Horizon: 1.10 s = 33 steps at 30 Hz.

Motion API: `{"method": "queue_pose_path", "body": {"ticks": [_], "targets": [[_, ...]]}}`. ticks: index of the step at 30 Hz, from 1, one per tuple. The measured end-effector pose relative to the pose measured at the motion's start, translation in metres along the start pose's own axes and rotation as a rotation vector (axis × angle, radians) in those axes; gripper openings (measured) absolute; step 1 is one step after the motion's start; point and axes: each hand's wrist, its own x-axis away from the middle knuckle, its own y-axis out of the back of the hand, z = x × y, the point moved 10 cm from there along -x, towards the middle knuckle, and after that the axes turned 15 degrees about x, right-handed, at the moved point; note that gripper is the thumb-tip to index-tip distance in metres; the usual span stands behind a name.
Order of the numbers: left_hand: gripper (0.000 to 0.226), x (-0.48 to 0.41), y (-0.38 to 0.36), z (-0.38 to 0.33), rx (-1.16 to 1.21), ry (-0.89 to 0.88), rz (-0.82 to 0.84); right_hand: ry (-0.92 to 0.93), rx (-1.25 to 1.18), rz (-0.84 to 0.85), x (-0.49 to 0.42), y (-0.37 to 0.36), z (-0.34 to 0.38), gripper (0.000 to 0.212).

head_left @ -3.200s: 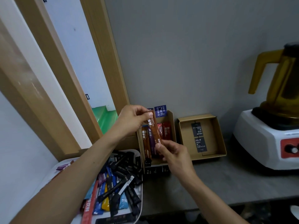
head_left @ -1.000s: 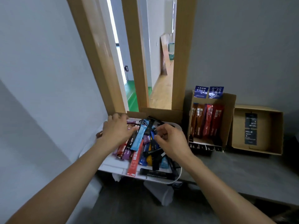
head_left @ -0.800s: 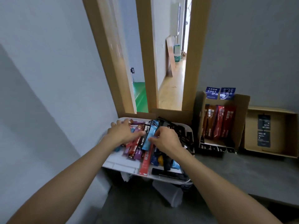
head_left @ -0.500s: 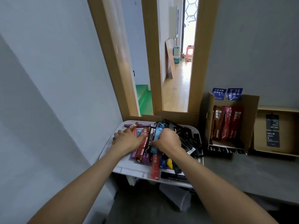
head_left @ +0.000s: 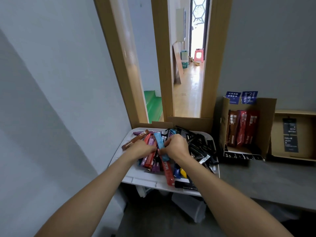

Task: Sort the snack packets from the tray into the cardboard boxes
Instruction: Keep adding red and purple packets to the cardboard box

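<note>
Right of your right hand (head_left: 176,147), two blue cards stand above the nearer cardboard box (head_left: 266,127). The right card (head_left: 249,97) shows "Coffee" along its edge and the large white characters 美式. The left card (head_left: 233,97) begins 人生, and the rest is too small to read. Farther right, the black label (head_left: 290,135) in the second box (head_left: 307,134) reads "HELLO" with a lone "X" beneath. White characters also mark the red packets (head_left: 251,129) in the nearer box, the brown packet (head_left: 135,140) by your left hand (head_left: 142,148), and the light blue packet (head_left: 159,142) your right hand pinches. All are too blurred to read.
</note>
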Motion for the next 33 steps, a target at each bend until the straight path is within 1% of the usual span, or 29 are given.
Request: {"method": "queue_pose_path", "body": {"ticks": [2,5,6,10,12,15,17,19,21,23,26,27,30,33], "targets": [[0.046,-0.001,0.000,-0.003,0.060,-0.009,0.016,-0.003,-0.039,0.018,0.000,-0.003,0.000,0.028],[0.065,0.001,0.001,-0.009,0.075,-0.026,0.012,-0.018,-0.109,0.029,-0.001,-0.005,-0.002,0.027],[0.067,0.002,0.002,-0.010,0.088,-0.025,0.013,-0.028,-0.136,0.030,-0.002,-0.006,-0.004,0.029],[0.064,0.005,0.002,-0.008,0.146,-0.005,0.029,-0.029,-0.220,0.023,-0.005,-0.006,-0.006,0.032],[0.060,0.006,0.004,-0.010,0.156,-0.025,0.030,-0.016,-0.240,0.008,-0.006,-0.004,-0.006,0.031],[0.045,0.008,0.018,-0.023,0.227,-0.109,0.000,0.005,-0.289,-0.018,-0.007,0.004,-0.007,0.029],[0.031,0.011,0.030,-0.035,0.290,-0.178,0.008,0.015,-0.312,-0.037,-0.008,0.012,-0.008,0.025],[0.018,0.019,0.039,-0.045,0.414,-0.202,0.045,0.036,-0.325,-0.068,-0.005,0.020,-0.009,0.020],[0.012,0.028,0.045,-0.051,0.614,-0.191,0.083,0.058,-0.361,-0.111,0.002,0.030,-0.010,0.017],[0.014,0.036,0.043,-0.054,0.778,-0.181,0.112,0.072,-0.478,-0.119,0.012,0.039,-0.015,0.019],[0.022,0.044,0.036,-0.057,0.882,-0.190,0.112,0.091,-0.749,-0.056,0.034,0.054,-0.024,0.027],[0.024,0.047,0.033,-0.059,0.908,-0.194,0.100,0.108,-0.804,-0.059,0.042,0.063,-0.028,0.029],[0.022,0.058,0.025,-0.072,0.966,-0.198,0.086,0.167,-0.846,-0.139,0.063,0.094,-0.045,0.036],[0.020,0.074,0.007,-0.097,1.004,-0.219,0.158,0.188,-0.890,-0.215,0.073,0.117,-0.064,0.036]]}}
